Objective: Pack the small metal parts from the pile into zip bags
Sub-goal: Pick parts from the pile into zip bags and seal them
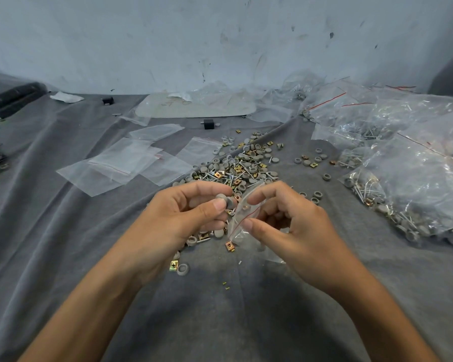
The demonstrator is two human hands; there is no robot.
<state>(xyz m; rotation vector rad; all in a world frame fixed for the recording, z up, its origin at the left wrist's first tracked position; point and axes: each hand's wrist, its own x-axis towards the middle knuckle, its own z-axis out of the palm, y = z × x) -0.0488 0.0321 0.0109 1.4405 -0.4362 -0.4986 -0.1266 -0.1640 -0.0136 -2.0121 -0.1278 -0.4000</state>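
The small grey caps (223,200) are pinched between the thumb and fingertips of the left hand (183,212), right at the mouth of a little zip bag (242,218) that the right hand (288,220) grips by its upper edge, thumb and forefinger curled on the film; a brass-coloured clip seems to show through the plastic. Both are held just above the near edge of the pile (246,163) of caps, clips and screws. To do this step well, the right hand should probably keep the mouth spread wide and tilted toward the left fingers, so the caps slide in rather than catch on the red zip line — a narrow opening is likely to knock them off onto the grey cloth (220,309). Release them low, inside the mouth. Empty zip bags (120,163) lie to the left, filled bags (416,184) heaped to the right.
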